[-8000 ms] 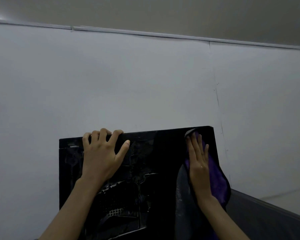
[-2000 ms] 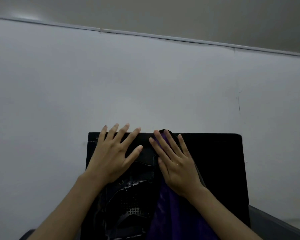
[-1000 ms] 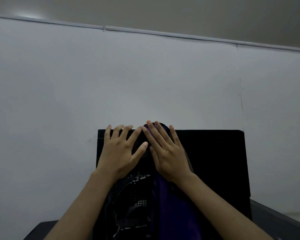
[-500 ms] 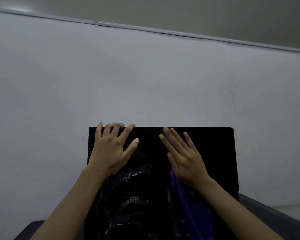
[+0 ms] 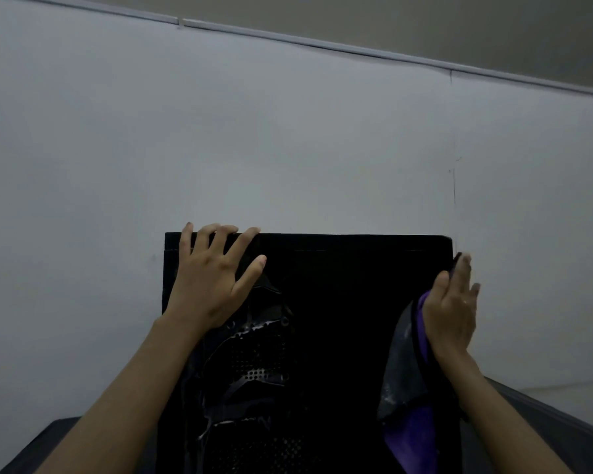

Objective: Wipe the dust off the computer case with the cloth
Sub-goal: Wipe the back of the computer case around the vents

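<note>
Plain grey wall [image 5: 288,148] behind a black computer case [image 5: 350,302] standing on a dark table [image 5: 562,425]. Left hand [image 5: 209,285], fingers spread flat, steadies the top edge. Right hand [image 5: 454,313], fingers straight, presses the purple cloth [image 5: 415,429] against the case's right side. Wiping under way; next, probably a downward stroke along that side.

No text, label, brand, number or sign can be read anywhere: the case [image 5: 339,302], the cloth [image 5: 411,429] and the wall [image 5: 288,131] show no legible writing.
</note>
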